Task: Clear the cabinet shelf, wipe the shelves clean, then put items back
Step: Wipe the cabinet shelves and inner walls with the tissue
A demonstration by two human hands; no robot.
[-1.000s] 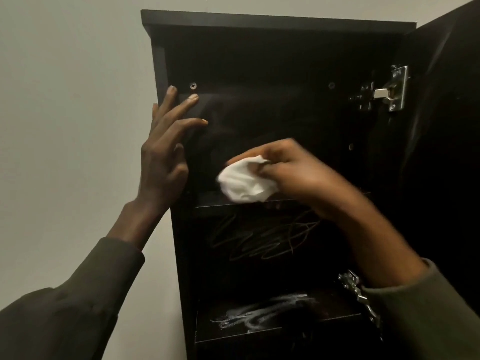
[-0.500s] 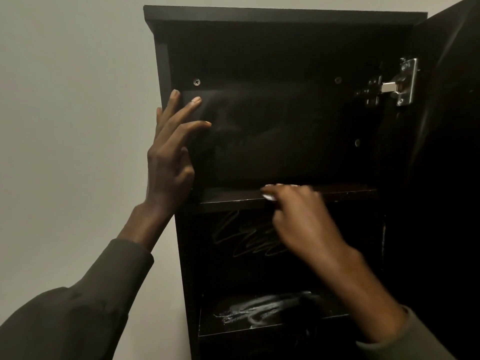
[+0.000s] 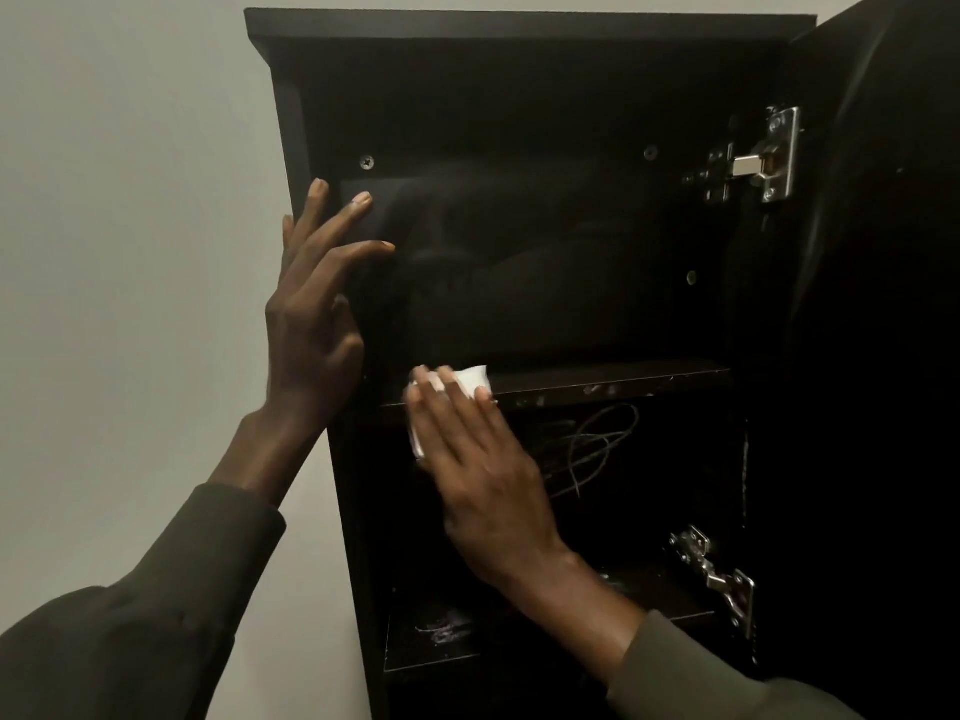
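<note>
White cloth [image 3: 475,379] pressed against the left end of the upper shelf [image 3: 597,379] of the dark cabinet [image 3: 519,49].

The right hand [image 3: 480,470] lies flat over the cloth, fingers extended and close together, pinning it on the shelf's front edge. Left of the shelf, the left hand [image 3: 311,314] rests open, fingers spread, against the cabinet's left side panel, holding nothing. Below the shelf, pale scribbles mark the back panel and white smears [image 3: 441,628] lie on the lower shelf. The door [image 3: 883,356] stands open at right.
</note>
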